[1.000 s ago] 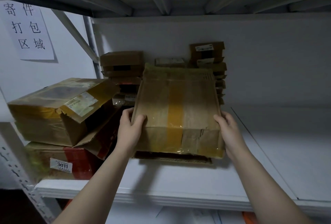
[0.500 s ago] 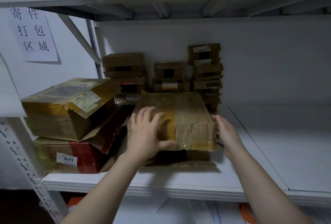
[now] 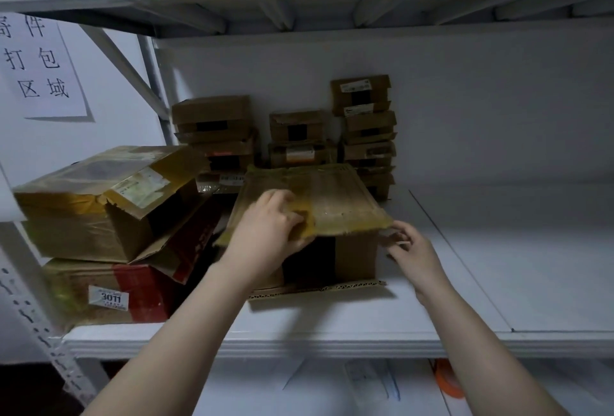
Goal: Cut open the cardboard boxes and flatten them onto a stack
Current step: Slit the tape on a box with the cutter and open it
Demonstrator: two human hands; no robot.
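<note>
On the far left a paper sign (image 3: 40,66) hangs on the wall, and below it a taped box (image 3: 99,202) sits tilted on a box with red tape (image 3: 109,292), both at the left end of the shelf (image 3: 498,266). Behind them, against the back wall, small boxes (image 3: 212,116) stand in short stacks. In the centre is the box being worked on: the middle box (image 3: 355,259) stands on a flat sheet of cardboard (image 3: 315,291) near the front of the shelf, just beside the two big boxes. Its top flap (image 3: 339,196) is raised and juts forward over the front face. The left hand (image 3: 265,232) grips the near edge of that flap towards its left side, fingers curled over the top. The right hand (image 3: 412,249) is at the flap's right front corner with fingers bent. It is blurred, so I cannot tell whether it pinches the corner or only hovers next to it. No knife shows in either hand. The step looks like flattening rather than cutting: the top seems already open, and the sheet underneath may be the start of the stack. The next move probably calls for both hands to get a firm hold of the flap. Then the walls can be pushed sideways so the box collapses flat onto the sheet, provided the bottom seam is free.
</note>
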